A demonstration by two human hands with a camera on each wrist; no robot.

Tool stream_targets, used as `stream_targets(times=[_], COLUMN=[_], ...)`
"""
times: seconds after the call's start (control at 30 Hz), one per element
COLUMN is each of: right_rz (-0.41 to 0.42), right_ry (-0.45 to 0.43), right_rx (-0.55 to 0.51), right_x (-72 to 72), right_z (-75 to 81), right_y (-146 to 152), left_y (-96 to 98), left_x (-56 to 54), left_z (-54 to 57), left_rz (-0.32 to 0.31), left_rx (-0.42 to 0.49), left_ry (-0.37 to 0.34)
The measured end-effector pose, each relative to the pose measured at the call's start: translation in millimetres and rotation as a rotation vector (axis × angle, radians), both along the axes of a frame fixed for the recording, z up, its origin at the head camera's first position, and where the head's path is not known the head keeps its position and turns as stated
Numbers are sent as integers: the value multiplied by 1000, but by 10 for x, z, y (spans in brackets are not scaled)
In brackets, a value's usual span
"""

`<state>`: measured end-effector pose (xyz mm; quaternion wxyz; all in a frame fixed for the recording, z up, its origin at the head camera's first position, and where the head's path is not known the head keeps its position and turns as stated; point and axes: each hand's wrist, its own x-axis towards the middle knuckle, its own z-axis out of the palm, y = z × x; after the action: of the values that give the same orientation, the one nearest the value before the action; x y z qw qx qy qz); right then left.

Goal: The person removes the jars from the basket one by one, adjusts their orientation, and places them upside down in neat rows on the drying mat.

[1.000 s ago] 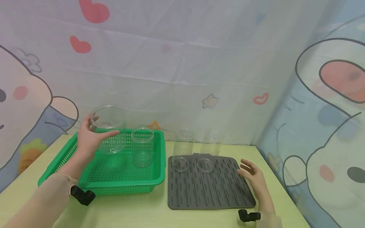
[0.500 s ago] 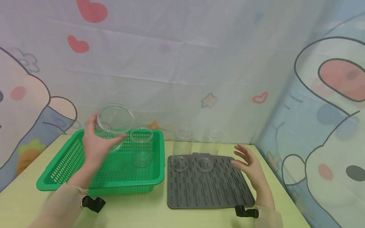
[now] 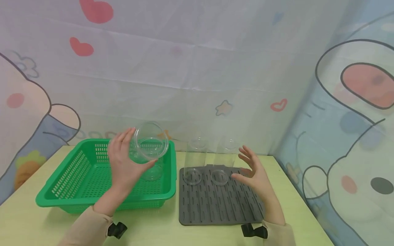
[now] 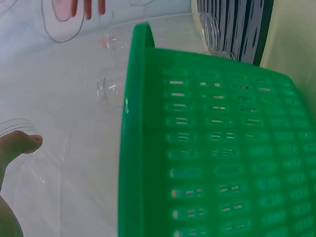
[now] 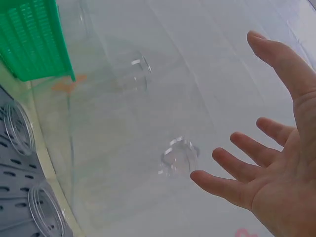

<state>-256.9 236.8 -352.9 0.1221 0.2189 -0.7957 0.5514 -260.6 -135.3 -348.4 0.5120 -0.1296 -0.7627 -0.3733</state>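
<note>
My left hand (image 3: pixel 124 165) grips a wide clear cup (image 3: pixel 151 138) by its side, raised over the right part of the green basket (image 3: pixel 106 200), its round mouth tilted toward the head camera. Behind it, partly covered, a second clear cup (image 3: pixel 153 173) stands in the basket. Two tall clear cups, one on the left (image 3: pixel 193 176) and one on the right (image 3: pixel 220 177), stand on the grey ridged mat (image 3: pixel 221 208). My right hand (image 3: pixel 257 174) hovers over the mat's right side, fingers spread and holding nothing; the right wrist view shows its loose fingers (image 5: pixel 237 165).
Basket and mat lie side by side on a pale yellow-green table (image 3: pixel 154 225). A printed cloth (image 3: pixel 191 68) hangs right behind the table. The basket's raised rim (image 4: pixel 131 128) stands close to my left wrist.
My left hand has carried the wide cup rightward across the basket, tilting its mouth toward the camera. My right hand has moved left and up over the mat.
</note>
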Motion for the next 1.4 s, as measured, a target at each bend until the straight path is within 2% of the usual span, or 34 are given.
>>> stream_targets(times=[0.3, 0.57, 0.87, 1.1, 1.4], right_rz=[36, 112, 163, 176, 174], right_ry=[43, 73, 92, 55, 16], right_rx=[7, 7, 7, 22, 24], right_x=[47, 62, 89, 136, 150], right_z=[31, -44, -125, -128, -158], right_y=[-323, -571, -806, -936, -1003], left_y=[300, 517, 691, 823, 933], left_x=[54, 112, 115, 151, 179], left_z=[-113, -213, -315, -391, -492], left_rz=[41, 51, 85, 101, 74], left_rx=[-138, -262, -379, -420, -440], left_ry=[102, 163, 236, 273, 277])
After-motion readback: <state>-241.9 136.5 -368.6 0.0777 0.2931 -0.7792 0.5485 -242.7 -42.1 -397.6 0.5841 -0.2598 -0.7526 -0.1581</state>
